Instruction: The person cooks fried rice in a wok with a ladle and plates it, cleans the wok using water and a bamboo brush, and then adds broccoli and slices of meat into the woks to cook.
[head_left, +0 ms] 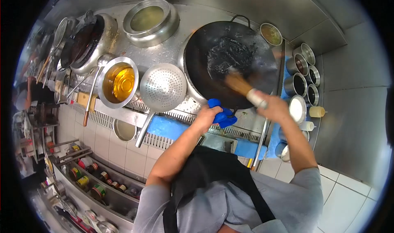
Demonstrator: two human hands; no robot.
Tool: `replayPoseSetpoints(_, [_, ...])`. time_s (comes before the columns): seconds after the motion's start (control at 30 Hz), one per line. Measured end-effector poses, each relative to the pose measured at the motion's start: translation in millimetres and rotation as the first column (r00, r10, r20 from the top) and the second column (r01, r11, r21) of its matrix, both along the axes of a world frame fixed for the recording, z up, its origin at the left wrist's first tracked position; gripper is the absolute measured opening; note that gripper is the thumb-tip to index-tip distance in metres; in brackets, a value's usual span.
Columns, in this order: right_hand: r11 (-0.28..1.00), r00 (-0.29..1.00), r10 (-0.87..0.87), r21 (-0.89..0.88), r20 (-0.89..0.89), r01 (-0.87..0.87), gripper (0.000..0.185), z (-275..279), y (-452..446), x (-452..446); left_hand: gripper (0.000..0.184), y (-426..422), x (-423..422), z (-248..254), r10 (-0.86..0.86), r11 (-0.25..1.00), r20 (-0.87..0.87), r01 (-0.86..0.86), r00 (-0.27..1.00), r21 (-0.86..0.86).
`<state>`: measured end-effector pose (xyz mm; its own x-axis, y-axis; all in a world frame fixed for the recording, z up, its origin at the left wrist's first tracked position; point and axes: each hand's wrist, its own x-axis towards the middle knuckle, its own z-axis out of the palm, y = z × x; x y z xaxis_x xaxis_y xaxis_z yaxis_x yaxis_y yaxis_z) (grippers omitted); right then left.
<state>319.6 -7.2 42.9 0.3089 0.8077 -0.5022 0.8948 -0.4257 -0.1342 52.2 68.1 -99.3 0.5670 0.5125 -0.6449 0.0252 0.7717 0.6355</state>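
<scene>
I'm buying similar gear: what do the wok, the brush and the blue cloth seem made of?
Wok: likely iron or carbon steel, judging by its dull black surface, wet-shiny inside. Brush: tan, matte, perhaps bamboo or another plant fibre; blur leaves it open. Blue cloth: matte, soft fabric, bunched into folds in the left hand; fibre unclear.

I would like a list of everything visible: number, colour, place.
Wok: 1, black, centre right
Brush: 1, brown and white, over wok
Cloth: 1, blue, wok's near edge
Strainer: 1, silver, left of wok
Amber-liquid pot: 1, silver, left of strainer
Rimmed pot: 1, silver, behind strainer
Large pot: 1, silver, upper left
Lower pot: 1, silver, lower left
Ladle: 1, silver and brown, left
Small bowl: 1, silver, beyond wok
Containers: several, silver, right
Squeeze bottles: 2, pale, right
Jars: several, mixed colours, lower left
Utensils: several, silver, far left
Apron: 1, black, worn
Left grip: 1, bare, on cloth
Right grip: 1, bare, on brush
</scene>
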Motion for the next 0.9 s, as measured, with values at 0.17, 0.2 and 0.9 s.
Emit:
replayPoseSetpoints(0.17, [0.875,0.964,-0.214,0.409,-0.156,0.26,0.075,-66.1,106.0,18.7,0.029,5.2,2.2,6.9,-0.008,1.0,0.075,0.01,0.997,-0.023])
replayPoseSetpoints(0.2, [0.828,0.921,-0.199,0.445,-0.335,0.341,0.077,-90.0,127.2,5.0,0.028,3.7,2.5,13.9,0.015,0.999,0.089,-0.012,0.996,-0.036])
replayPoseSetpoints(0.9, [0.994,0.997,0.064,0.088,-0.047,-0.06,0.081,-30.2,21.0,-23.0,0.027,3.3,3.4,2.2,0.033,0.998,-0.004,-0.033,0.999,0.05])
